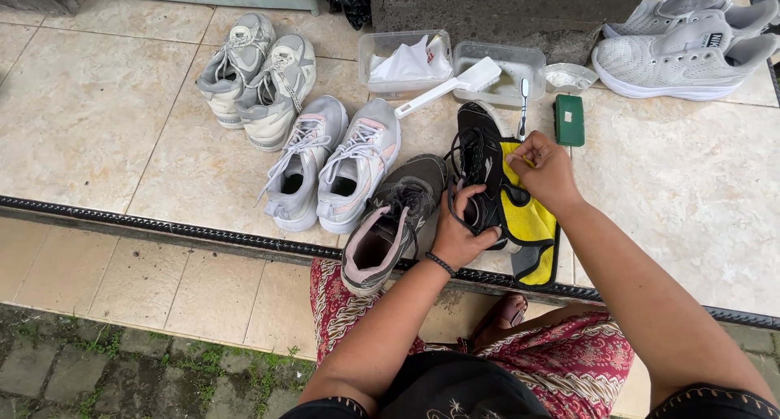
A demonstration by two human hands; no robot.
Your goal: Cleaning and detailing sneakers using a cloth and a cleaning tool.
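A black sneaker (pixel 479 163) lies on a yellow cloth (pixel 530 217) at the front of the tiled step. My left hand (pixel 460 232) grips the sneaker at its heel and opening. My right hand (pixel 546 169) is over the cloth beside the sneaker, fingers pinched together on what looks like a lace end or the cloth edge; I cannot tell which. A grey and black sneaker (pixel 390 220) lies just left of my left hand, its heel hanging over the step edge.
Two pairs of grey and white sneakers (pixel 325 163) (pixel 256 73) lie to the left. Behind are two clear plastic tubs (pixel 406 61) (pixel 500 71), a white brush (pixel 451 86), a toothbrush (pixel 522 106), a green bar (pixel 569 120) and white sneakers (pixel 691 49).
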